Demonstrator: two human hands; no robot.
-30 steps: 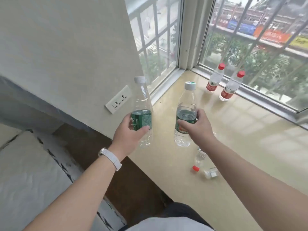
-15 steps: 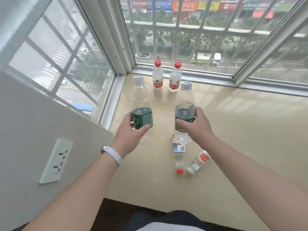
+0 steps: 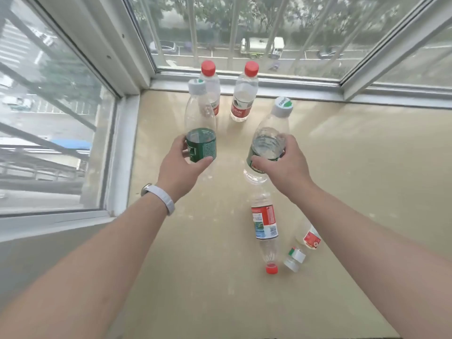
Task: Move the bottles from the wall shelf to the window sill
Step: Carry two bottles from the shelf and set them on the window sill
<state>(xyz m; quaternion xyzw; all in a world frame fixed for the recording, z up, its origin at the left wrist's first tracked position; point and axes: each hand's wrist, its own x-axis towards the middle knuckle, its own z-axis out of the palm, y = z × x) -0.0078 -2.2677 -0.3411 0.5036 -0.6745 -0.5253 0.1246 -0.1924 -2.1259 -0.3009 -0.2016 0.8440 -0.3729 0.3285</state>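
My left hand (image 3: 179, 166) grips a clear, empty-looking bottle with a dark green label and grey cap (image 3: 200, 123), held upright over the beige window sill (image 3: 354, 167). In my right hand (image 3: 285, 165) is a second green-label bottle with a grey cap (image 3: 270, 138), holding water and tilted a little to the right. Both bottles hang above the sill's middle. Two red-capped bottles stand by the far window frame: one (image 3: 212, 86) partly behind the left bottle, the other (image 3: 244, 94) beside it.
A red-capped bottle (image 3: 265, 226) lies on its side on the sill below my right hand, and a small white-capped bottle (image 3: 302, 250) lies beside it. Window frames (image 3: 127, 99) and glass bound the sill on the left and far sides.
The view has swung further over the sill and closer to it. Both hands have carried their bottles forward toward the two standing red-capped bottles. The wall socket has left the view.
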